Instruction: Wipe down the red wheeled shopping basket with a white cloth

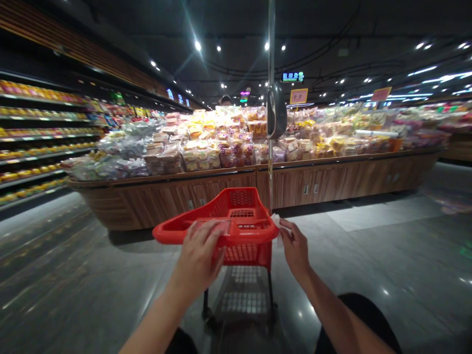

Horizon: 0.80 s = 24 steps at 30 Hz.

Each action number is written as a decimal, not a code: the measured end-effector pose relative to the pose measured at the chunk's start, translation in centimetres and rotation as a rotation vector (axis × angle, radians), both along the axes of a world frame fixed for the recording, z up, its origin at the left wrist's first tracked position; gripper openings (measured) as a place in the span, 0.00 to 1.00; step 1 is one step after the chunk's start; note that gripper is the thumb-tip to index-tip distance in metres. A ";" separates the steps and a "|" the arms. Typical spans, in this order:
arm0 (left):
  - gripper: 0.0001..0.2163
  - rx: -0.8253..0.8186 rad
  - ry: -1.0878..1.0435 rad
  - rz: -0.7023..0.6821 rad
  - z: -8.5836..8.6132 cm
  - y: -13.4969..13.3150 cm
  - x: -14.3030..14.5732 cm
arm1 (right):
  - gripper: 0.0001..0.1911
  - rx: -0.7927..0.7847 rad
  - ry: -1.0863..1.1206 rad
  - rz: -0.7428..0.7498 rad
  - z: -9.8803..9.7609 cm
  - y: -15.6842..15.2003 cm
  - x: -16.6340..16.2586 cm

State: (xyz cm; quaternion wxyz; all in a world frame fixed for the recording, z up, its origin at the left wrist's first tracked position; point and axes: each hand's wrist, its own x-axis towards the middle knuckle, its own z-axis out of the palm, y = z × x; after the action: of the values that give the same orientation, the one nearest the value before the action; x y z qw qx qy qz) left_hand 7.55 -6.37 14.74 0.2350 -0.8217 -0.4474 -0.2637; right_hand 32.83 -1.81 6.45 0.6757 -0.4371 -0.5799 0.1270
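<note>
A red plastic shopping cart (239,206) stands right in front of me on the grey floor, its basket empty. My left hand (199,253) rests over the cart's wide red handle bar, fingers curled onto it. My right hand (294,246) is closed at the handle's right end and pinches a small white piece of paper (276,220). A metal pole (271,103) rises from the cart's right side with a dark holder fixed to it.
A long wooden display island (206,189) piled with bagged bread and pastries runs across the aisle ahead. Shelves of packaged goods (33,142) line the left wall. Price signs (298,96) hang above. Glossy floor stretches left and right.
</note>
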 end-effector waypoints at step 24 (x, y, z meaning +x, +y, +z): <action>0.16 -0.065 -0.036 0.064 -1.8 2.9 4.8 | 0.16 0.006 -0.143 0.250 2.0 -0.4 -3.5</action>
State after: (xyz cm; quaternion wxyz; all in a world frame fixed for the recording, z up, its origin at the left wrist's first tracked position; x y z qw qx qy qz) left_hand 12.33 -3.52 12.98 0.2084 -0.8093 -0.4858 -0.2560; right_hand 29.34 -2.22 8.47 0.6130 -0.3675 -0.6767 0.1769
